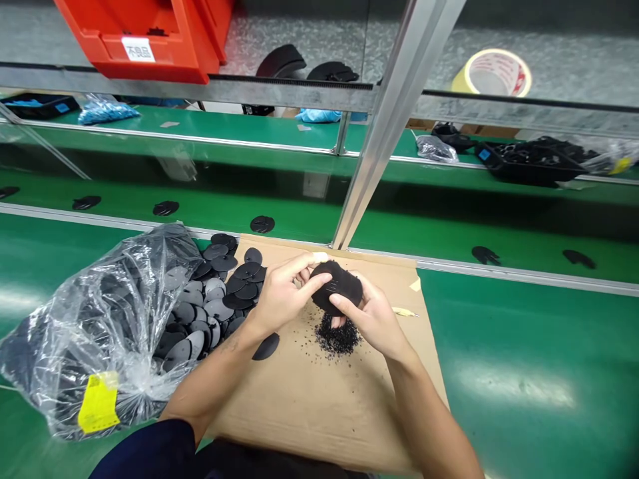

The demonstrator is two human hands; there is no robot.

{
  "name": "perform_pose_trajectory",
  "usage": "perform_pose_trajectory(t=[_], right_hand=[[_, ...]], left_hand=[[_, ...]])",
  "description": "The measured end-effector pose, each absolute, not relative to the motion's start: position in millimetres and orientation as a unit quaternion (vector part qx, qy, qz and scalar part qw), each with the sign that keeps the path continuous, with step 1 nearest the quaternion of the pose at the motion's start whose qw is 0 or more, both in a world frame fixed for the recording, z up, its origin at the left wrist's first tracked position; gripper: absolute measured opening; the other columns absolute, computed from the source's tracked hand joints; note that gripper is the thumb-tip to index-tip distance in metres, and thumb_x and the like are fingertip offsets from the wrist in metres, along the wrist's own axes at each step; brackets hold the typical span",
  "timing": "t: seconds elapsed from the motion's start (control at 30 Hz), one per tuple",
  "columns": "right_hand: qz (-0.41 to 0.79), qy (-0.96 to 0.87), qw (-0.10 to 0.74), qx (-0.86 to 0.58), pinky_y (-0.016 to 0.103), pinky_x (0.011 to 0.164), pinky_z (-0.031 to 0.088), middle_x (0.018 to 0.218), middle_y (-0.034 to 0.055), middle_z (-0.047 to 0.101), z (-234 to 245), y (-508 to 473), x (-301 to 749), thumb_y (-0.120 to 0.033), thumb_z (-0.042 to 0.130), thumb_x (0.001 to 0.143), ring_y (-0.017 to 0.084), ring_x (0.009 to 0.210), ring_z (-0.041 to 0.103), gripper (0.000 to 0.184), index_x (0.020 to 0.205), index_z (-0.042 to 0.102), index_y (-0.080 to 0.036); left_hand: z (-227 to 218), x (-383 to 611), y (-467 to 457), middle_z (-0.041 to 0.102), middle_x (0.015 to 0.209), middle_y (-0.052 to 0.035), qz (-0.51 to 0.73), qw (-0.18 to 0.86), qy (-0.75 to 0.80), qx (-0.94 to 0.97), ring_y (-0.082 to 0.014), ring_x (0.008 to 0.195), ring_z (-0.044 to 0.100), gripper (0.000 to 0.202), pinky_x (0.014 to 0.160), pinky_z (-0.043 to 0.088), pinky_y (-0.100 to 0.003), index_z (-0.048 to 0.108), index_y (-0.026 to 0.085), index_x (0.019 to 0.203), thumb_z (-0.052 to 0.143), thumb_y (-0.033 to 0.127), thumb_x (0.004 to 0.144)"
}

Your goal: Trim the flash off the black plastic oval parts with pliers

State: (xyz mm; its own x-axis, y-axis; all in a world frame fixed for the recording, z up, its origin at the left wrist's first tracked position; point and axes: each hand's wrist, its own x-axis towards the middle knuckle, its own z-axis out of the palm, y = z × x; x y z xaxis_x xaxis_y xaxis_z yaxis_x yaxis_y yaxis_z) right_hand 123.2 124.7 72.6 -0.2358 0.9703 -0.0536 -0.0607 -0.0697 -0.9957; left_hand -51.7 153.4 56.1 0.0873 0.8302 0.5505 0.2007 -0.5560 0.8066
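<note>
Both hands hold one black round plastic disc (pixel 337 285) above a sheet of brown cardboard (pixel 319 399). My left hand (pixel 282 296) grips its left edge with fingers curled over the top. My right hand (pixel 372 316) pinches its right side from below. Under the disc lies a small heap of black plastic crumbs (pixel 338 336). One loose black disc (pixel 266 346) rests on the cardboard by my left wrist. A clear plastic bag (pixel 107 326) at the left spills several black discs (pixel 214 293) onto the cardboard.
A green conveyor belt (pixel 499 233) runs behind the cardboard with single black discs (pixel 262 223) lying on it. A slanted metal post (pixel 384 120) rises from the rail. On the shelf above sit a red bin (pixel 150 33) and a tape roll (pixel 492 72). A black tray (pixel 529 163) stands far right.
</note>
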Motion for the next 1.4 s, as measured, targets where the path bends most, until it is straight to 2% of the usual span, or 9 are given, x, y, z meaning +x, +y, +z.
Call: perform_pose_trajectory(t=[0.1,0.23,0.4,0.53,0.67,1.03,1.27,1.33,1.4], right_hand=[[0.576,-0.518,0.455,-0.439,0.028,0.046,0.053,0.072,-0.0036,0.065,73,123,122,-0.040,0.079,0.082,0.013,0.049,0.062,0.029,0.100,0.063,-0.023],[0.565,-0.517,0.461,-0.447,0.027,0.045,0.052,0.074,-0.0033,0.064,73,122,120,-0.041,0.079,0.082,0.012,0.050,0.059,0.028,0.098,0.064,-0.023],[0.533,-0.520,0.473,-0.471,0.027,0.047,0.054,0.080,-0.0006,0.060,69,120,117,-0.048,0.076,0.082,0.015,0.064,0.059,0.031,0.096,0.064,-0.023],[0.472,-0.565,0.472,-0.484,0.027,0.056,0.052,0.081,0.0003,0.058,69,118,117,-0.048,0.072,0.086,0.015,0.070,0.056,0.029,0.091,0.062,-0.021],[0.426,-0.600,0.484,-0.473,0.027,0.063,0.049,0.078,-0.0009,0.055,70,117,119,-0.045,0.069,0.089,0.013,0.069,0.051,0.026,0.086,0.060,-0.021],[0.436,-0.607,0.491,-0.447,0.025,0.060,0.043,0.076,-0.0029,0.050,70,117,118,-0.043,0.070,0.089,0.012,0.066,0.047,0.025,0.086,0.057,-0.021],[0.381,-0.625,0.511,-0.451,0.026,0.062,0.047,0.076,-0.0020,0.058,70,113,118,-0.044,0.069,0.090,0.013,0.066,0.052,0.024,0.087,0.061,-0.021],[0.353,-0.628,0.530,-0.447,0.027,0.066,0.051,0.080,-0.0005,0.064,71,111,117,-0.044,0.068,0.091,0.014,0.071,0.058,0.023,0.091,0.063,-0.022],[0.326,-0.633,0.547,-0.440,0.029,0.069,0.054,0.084,0.0011,0.068,73,110,115,-0.045,0.068,0.091,0.016,0.075,0.063,0.023,0.092,0.065,-0.022]], left_hand=[[55,-51,154,0.062,0.063,0.0030,0.559,0.250,0.376,0.695,-0.0077,0.051,0.047,0.019,0.053,0.046,-0.021,0.076,0.018,0.106,0.069,0.029,0.092],[55,-50,154,0.072,0.082,-0.0016,0.562,0.243,0.347,0.711,-0.0083,0.058,0.054,0.018,0.059,0.051,-0.021,0.077,0.018,0.107,0.067,0.025,0.094],[56,-49,153,0.076,0.092,-0.0044,0.560,0.239,0.331,0.721,-0.0097,0.066,0.062,0.018,0.066,0.055,-0.022,0.076,0.017,0.109,0.068,0.020,0.093],[58,-50,151,0.077,0.092,-0.0049,0.560,0.239,0.324,0.724,-0.0124,0.074,0.068,0.016,0.071,0.057,-0.024,0.077,0.017,0.106,0.068,0.020,0.094],[59,-49,149,0.077,0.093,-0.0050,0.568,0.230,0.318,0.724,-0.0116,0.072,0.067,0.016,0.069,0.057,-0.024,0.076,0.017,0.107,0.068,0.021,0.094],[60,-49,145,0.078,0.094,-0.0046,0.594,0.204,0.304,0.716,-0.0105,0.070,0.067,0.017,0.066,0.057,-0.023,0.076,0.017,0.108,0.069,0.019,0.093],[59,-47,143,0.077,0.094,-0.0045,0.602,0.225,0.311,0.700,-0.0100,0.065,0.062,0.025,0.065,0.055,-0.023,0.074,0.018,0.116,0.071,0.025,0.092],[59,-46,141,0.076,0.099,-0.0059,0.599,0.266,0.312,0.687,-0.0106,0.069,0.063,0.031,0.067,0.056,-0.024,0.072,0.018,0.120,0.073,0.027,0.091],[60,-47,139,0.075,0.100,-0.0070,0.593,0.317,0.298,0.678,-0.0135,0.079,0.068,0.028,0.073,0.057,-0.025,0.073,0.018,0.114,0.075,0.030,0.089]])
